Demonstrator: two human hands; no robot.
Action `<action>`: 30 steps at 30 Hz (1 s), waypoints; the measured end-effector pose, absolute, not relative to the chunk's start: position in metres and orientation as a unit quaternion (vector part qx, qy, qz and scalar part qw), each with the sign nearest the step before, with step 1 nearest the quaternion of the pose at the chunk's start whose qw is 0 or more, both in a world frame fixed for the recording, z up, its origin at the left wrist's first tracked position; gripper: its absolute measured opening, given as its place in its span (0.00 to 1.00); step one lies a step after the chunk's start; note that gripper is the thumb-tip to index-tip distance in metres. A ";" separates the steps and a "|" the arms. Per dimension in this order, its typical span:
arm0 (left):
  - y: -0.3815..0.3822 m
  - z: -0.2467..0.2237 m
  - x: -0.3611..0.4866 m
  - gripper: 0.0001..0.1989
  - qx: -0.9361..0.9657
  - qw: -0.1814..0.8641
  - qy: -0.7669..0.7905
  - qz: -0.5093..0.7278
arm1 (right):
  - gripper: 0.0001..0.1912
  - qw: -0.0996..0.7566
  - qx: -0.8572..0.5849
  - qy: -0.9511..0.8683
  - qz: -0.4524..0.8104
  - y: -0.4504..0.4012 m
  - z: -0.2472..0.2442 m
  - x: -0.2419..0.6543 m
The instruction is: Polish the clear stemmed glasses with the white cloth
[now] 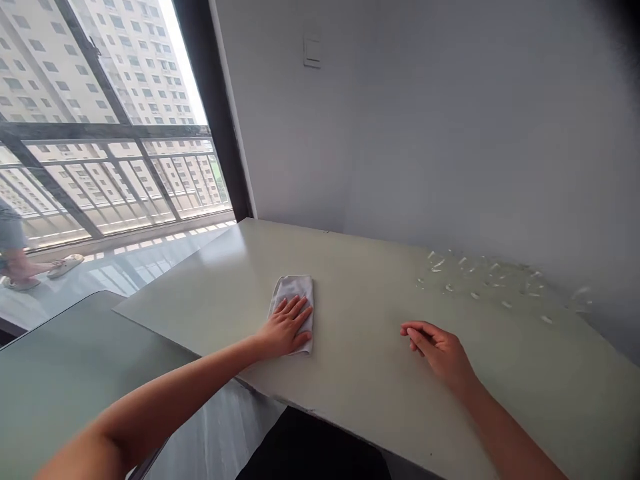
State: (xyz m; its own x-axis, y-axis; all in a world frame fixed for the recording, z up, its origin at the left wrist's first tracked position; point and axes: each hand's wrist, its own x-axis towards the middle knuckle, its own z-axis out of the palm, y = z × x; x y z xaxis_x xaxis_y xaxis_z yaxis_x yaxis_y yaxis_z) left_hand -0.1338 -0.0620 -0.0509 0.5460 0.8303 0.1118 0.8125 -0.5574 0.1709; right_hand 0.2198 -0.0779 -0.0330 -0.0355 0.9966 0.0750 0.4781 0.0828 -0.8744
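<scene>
A folded pale grey cloth (294, 288) lies on the light greenish tabletop (360, 293). My left hand (283, 330) rests flat on the cloth's lower part, fingers spread and pressing it to the surface. To the right, my right hand (437, 347) hovers over or just touches the tabletop; I cannot tell which. Its fingers are curled, with thumb and forefinger together, and nothing shows in them. Beyond it, near the wall, is a cluster of several small clear, shiny things (475, 294), too glassy and blurred to name.
A lower glass-topped surface (75, 360) adjoins at the left. Grey walls (450, 133) border the table's back, with a light switch (312, 51). At far left, a person's legs and light shoes (66, 265) stand near large windows (120, 153).
</scene>
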 end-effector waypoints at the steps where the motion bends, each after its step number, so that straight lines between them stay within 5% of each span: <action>1: -0.059 -0.053 -0.115 0.31 0.882 0.058 0.456 0.103 | 0.17 0.378 -0.587 -0.634 0.334 -0.078 -0.032 0.218; 6: -0.048 -0.060 -0.036 0.28 0.867 0.160 0.419 0.218 | 0.17 0.361 -0.547 -0.732 0.187 -0.081 -0.027 0.194; 9: -0.040 -0.054 -0.022 0.22 0.792 0.233 0.452 0.339 | 0.20 0.280 -0.491 -0.820 0.096 -0.080 -0.028 0.170; 16: -0.007 -0.042 -0.068 0.16 0.660 0.231 0.531 0.478 | 0.33 0.091 -0.447 -0.880 0.132 -0.027 -0.052 0.116; 23: 0.007 -0.054 -0.088 0.18 0.510 0.350 0.629 0.470 | 0.41 0.061 -0.661 -0.729 0.164 0.090 -0.036 0.099; 30: 0.008 -0.054 -0.085 0.15 0.518 0.359 0.631 0.452 | 0.40 0.033 -0.825 -0.537 0.170 0.169 -0.003 0.157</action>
State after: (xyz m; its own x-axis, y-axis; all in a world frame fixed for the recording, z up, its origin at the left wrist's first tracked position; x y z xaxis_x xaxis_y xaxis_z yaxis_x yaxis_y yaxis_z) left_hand -0.0850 0.0081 -0.0542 -0.2060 0.9784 0.0152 0.3290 0.0546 0.9428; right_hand 0.1568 0.1685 -0.0029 0.3650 0.8984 -0.2444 0.8758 -0.4203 -0.2371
